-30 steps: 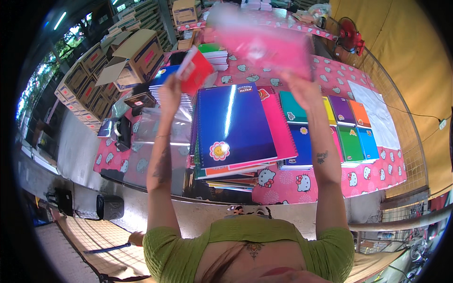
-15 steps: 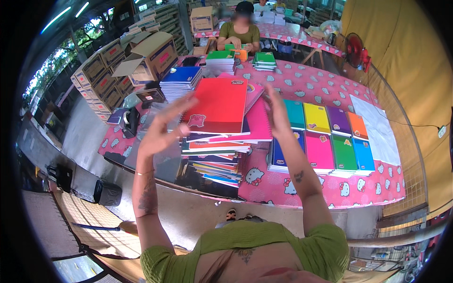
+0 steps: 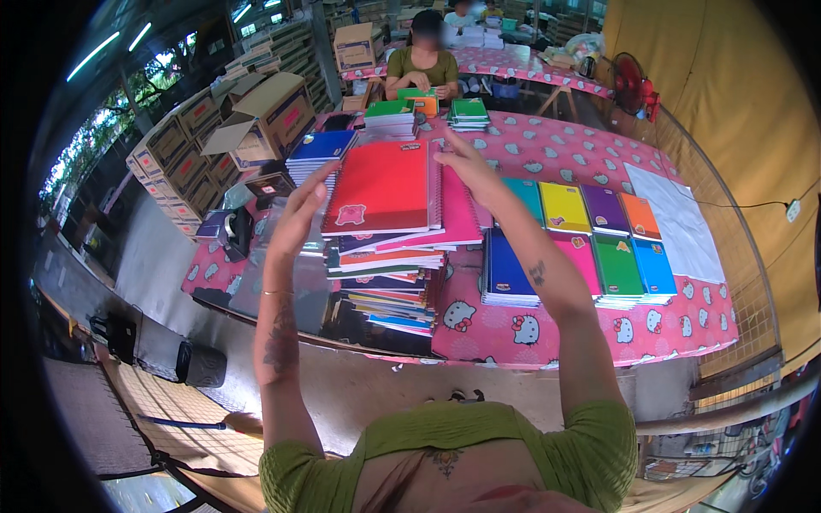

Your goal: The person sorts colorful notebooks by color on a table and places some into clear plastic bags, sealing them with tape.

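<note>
A red spiral notebook (image 3: 380, 188) tops a tall, uneven stack of notebooks (image 3: 389, 295) at the table's near edge. My left hand (image 3: 298, 214) lies along the red notebook's left edge with its fingers stretched out. At the stack's right side, my right hand (image 3: 472, 173) is open, thumb by the red notebook's upper right edge and fingers pointing away from me. A pink notebook (image 3: 459, 214) sticks out to the right beneath the red one. Whether either palm presses on the edges, I cannot tell.
Right of the stack are two rows of coloured notebook piles (image 3: 617, 269) and a white sheet (image 3: 676, 222). Blue notebooks (image 3: 325, 145) and a tape dispenser (image 3: 235, 235) lie left. Across the table (image 3: 556, 145), a person (image 3: 423, 68) handles green and orange notebooks. Cartons (image 3: 274, 120) stand far left.
Both hands have come in from the air to the sides of the stack's top. The pink notebooks under the red one now stick out less. The view has shifted slightly.
</note>
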### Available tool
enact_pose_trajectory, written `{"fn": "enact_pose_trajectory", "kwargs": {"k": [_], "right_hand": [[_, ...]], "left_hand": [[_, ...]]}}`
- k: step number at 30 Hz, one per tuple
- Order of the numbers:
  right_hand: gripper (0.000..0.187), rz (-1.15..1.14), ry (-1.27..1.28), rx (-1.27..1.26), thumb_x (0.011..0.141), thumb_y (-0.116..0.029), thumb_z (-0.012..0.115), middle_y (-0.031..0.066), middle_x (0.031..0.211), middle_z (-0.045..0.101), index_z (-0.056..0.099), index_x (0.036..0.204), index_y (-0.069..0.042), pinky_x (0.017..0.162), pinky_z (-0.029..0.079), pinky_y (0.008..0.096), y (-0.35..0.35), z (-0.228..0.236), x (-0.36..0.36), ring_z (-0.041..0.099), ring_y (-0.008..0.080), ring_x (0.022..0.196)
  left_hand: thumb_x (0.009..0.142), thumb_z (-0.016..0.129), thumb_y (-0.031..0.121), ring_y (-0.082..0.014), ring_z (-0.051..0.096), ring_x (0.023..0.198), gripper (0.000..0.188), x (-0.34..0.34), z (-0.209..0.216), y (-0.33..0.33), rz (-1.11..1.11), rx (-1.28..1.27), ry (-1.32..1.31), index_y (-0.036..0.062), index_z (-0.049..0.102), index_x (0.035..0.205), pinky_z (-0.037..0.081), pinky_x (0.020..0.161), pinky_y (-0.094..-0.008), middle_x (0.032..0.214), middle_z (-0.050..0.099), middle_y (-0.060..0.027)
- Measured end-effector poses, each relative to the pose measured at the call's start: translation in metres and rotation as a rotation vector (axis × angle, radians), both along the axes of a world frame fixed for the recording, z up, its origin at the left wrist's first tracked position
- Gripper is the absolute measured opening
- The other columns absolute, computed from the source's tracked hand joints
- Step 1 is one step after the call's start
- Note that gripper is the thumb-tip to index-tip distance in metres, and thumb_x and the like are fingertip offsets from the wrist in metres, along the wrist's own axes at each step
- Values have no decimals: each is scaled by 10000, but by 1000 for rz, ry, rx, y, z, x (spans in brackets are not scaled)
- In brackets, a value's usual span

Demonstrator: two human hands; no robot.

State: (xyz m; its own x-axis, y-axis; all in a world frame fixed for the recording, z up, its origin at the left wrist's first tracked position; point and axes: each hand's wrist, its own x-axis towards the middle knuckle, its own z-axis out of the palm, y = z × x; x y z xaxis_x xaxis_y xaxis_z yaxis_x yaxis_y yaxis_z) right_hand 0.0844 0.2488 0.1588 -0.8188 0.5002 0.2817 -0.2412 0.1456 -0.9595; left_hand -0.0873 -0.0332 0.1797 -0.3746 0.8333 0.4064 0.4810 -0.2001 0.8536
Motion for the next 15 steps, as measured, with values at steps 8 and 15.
{"fn": "enact_pose_trajectory", "kwargs": {"k": [8, 15], "right_hand": [[949, -61, 84, -264, 883, -571, 559, 129, 1614, 13, 97, 1540, -65, 1183, 84, 377, -95, -7, 21, 21, 249, 1487], [931, -23, 128, -228, 906, -594, 518, 164, 1590, 134, 118, 1530, -31, 1168, 160, 383, -79, -9, 15, 170, 246, 1458]], "left_hand": [[955, 470, 467, -279, 297, 1407, 715, 21, -29, 41, -57, 72, -572, 114, 234, 1529, 233, 1150, -373, 1570, 241, -114], [907, 511, 252, -226, 335, 1390, 681, -4, -16, 35, -110, 36, -609, 131, 256, 1527, 302, 1120, -344, 1555, 276, -113]]}}
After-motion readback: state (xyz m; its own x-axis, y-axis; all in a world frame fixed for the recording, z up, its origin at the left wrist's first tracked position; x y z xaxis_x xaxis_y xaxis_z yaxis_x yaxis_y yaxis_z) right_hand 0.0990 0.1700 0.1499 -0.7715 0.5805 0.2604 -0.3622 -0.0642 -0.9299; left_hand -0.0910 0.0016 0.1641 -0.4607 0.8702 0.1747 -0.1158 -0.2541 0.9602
